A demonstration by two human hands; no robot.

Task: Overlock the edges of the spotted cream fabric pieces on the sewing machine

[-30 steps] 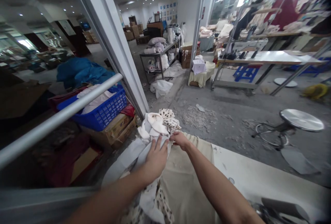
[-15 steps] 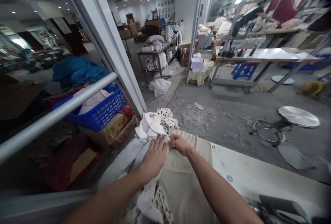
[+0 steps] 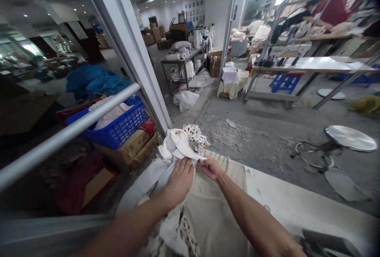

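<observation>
A crumpled white cloth (image 3: 178,145) lies bunched at the far end of the table, with a spotted cream fabric (image 3: 196,137) beside and behind it. My left hand (image 3: 180,182) grips a pale grey-white length of the cloth (image 3: 145,181) below the bunch. My right hand (image 3: 209,168) pinches the white cloth's edge, close to my left hand. Under both forearms spreads a beige cloth (image 3: 215,221), and more spotted fabric (image 3: 185,237) hangs below my left wrist. The fingertips of my right hand are partly hidden by the fabric.
A white table (image 3: 299,205) runs along the right. At the left, a metal rail (image 3: 68,136) passes before a blue plastic basket (image 3: 118,126) on a cardboard box (image 3: 130,150). A round metal stool (image 3: 350,138) stands on the littered floor. A co-worker (image 3: 297,17) stands far back.
The white cloth has opened out to the right, with a fold stretched toward my right hand. My hands have shifted slightly apart, and the view has turned a little.
</observation>
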